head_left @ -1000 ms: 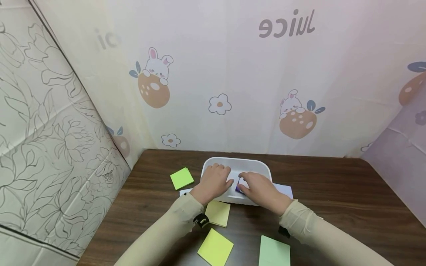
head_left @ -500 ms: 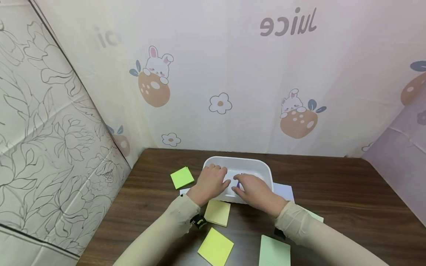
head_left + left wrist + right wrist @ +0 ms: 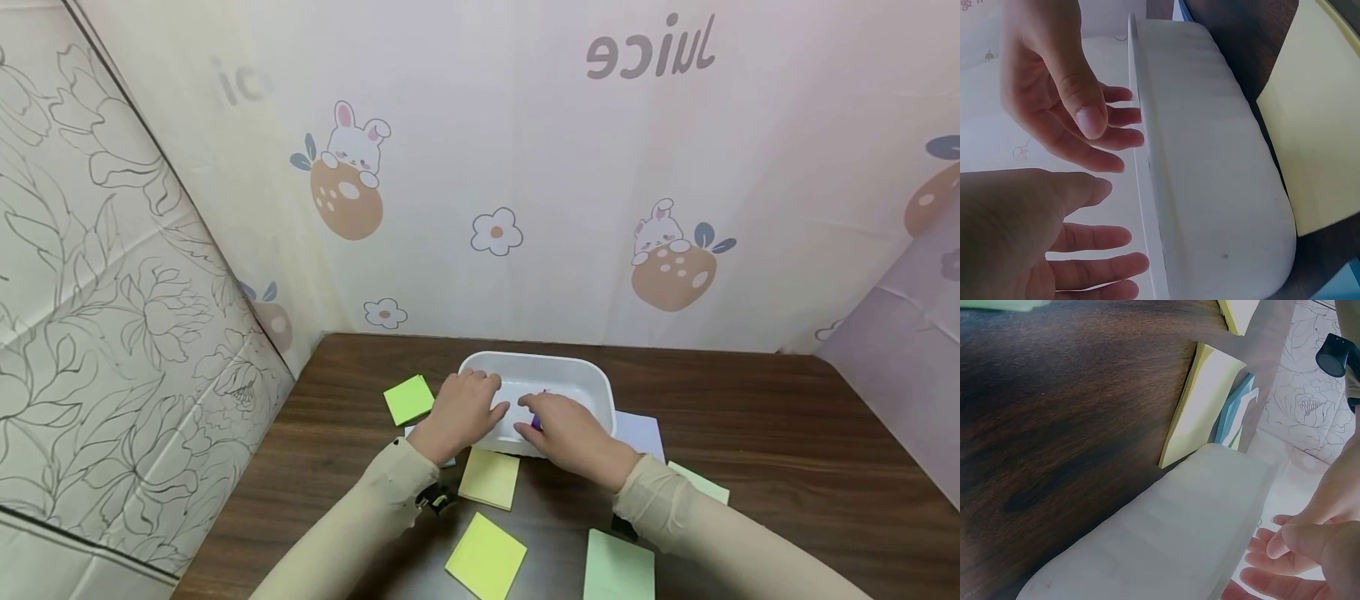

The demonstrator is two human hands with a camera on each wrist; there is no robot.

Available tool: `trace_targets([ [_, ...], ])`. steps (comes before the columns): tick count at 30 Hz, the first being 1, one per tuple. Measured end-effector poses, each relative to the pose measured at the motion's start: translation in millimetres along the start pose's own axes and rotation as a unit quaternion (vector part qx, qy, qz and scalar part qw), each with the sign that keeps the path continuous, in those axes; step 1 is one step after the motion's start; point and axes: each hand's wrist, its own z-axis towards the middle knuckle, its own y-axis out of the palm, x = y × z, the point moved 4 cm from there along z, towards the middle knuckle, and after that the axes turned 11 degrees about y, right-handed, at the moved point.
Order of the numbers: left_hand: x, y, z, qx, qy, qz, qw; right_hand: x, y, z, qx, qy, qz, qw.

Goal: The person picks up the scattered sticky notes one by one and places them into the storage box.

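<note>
A white plastic tray (image 3: 585, 375) stands on the dark wooden table. My left hand (image 3: 459, 410) is over its left end, thumb apart from the fingers, holding nothing that shows. My right hand (image 3: 573, 437) hangs over the near side, thumb and fingers loosely bent and apart. A small purple thing (image 3: 536, 420) shows in the gap between right thumb and index finger; the rest is hidden behind the hand. In the left wrist view, the left hand (image 3: 1066, 237) and right hand (image 3: 1066, 94) face each other behind the tray wall (image 3: 1210, 156), with no thing between them.
Lime sticky notes (image 3: 408, 400) lie left of the tray, a pale yellow pad (image 3: 489, 479) at its near wall. Nearer are a bright yellow pad (image 3: 486, 557) and a green pad (image 3: 618, 567). White paper (image 3: 639, 433) sticks out at right; pale green paper (image 3: 699, 482) lies by the sleeve.
Both hands have shifted a little to the left over the tray. The purple thing keeps about its place, with the right hand now covering more of it.
</note>
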Motion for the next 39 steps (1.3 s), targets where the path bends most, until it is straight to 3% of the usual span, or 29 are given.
trace_targets([
  [17,-17.0,3.5,-17.0,-0.012,-0.04,-0.027,0.9987,-13.1,5.4,0.7,0.009,-0.018,-0.006,0.9998],
  [39,-48.1,-3.7,-35.1,0.016,-0.073,-0.061,0.9954,-33.0,10.3,-2.1,0.0,-0.043,-0.008,0.999],
])
